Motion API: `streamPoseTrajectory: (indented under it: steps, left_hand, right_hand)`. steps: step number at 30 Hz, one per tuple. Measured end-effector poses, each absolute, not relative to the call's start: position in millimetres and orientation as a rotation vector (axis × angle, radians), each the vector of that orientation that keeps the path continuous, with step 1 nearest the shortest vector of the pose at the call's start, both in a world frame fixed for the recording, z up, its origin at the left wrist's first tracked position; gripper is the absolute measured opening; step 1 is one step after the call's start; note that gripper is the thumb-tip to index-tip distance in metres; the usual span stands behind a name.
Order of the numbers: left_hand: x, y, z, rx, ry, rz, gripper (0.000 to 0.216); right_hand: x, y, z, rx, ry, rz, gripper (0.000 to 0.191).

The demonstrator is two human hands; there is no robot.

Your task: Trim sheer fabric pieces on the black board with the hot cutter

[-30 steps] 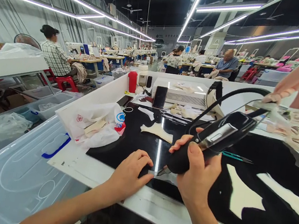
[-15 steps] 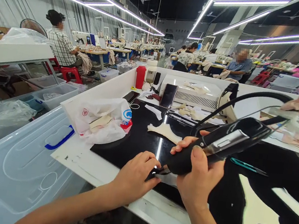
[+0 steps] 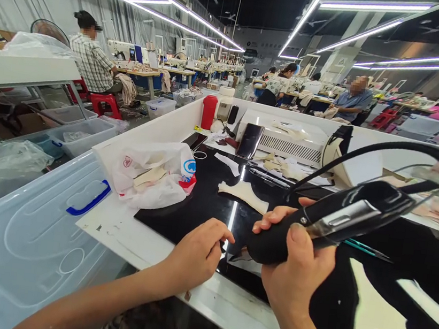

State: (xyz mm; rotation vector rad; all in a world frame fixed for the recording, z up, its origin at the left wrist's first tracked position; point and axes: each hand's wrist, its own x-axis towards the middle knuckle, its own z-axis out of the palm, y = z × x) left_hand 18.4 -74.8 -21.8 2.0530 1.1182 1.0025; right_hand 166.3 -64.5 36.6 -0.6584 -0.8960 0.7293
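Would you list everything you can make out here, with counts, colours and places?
Table: one, white, foreground
Mat: one, black, on the table
Cut pieces: four larger, cream, on the mat
Plastic bag: one, white, mat's left end
Snips: one, teal, mat's right half
Slotted case: one, white, table's back
Upright phone: one, dark, before the slotted case
Cup: one, red, table's back left
Lidded bin: one, clear, left of table
Co-workers: several, background
Ceiling lights: several, white, overhead
Handheld tool: one, black, over the mat
Left hand: one, bare, mat's front edge
Right hand: one, bare, around tool

no text legible; triangle sign (image 3: 341,62) on pillar (image 3: 344,51), blue logo (image 3: 189,166) on plastic bag (image 3: 162,196); wall lettering (image 3: 279,47) blurred.
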Motion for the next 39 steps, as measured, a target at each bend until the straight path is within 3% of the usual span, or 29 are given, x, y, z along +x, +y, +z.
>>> streamPoseTrajectory:
  steps: [7,13,19,22,29,39]
  left_hand:
    - [18,-73,-27,2.145,1.103,0.961,0.040]
    - [12,-71,-27,2.462,0.948,0.773,0.038]
    - [8,-45,-6,2.605,0.692,0.608,0.029]
    - [15,-22,6,2.611,0.541,0.580,0.023]
    - [34,11,12,2.322,0.248,0.466,0.048]
    - [35,15,5,2.305,0.215,0.364,0.060]
  right_hand:
    - [167,-65,33,-0.679,-0.913,0.742,0.039]
    - [195,-71,49,-0.793,-1.024,0.649,0.050]
    - [225,-77,67,-0.889,-1.130,0.486,0.037]
    - [226,-76,64,-0.847,-1.076,0.491,0.040]
    - [220,-73,61,-0.839,-0.904,0.491,0.042]
    - [215,-67,59,-0.835,-0.880,0.501,0.038]
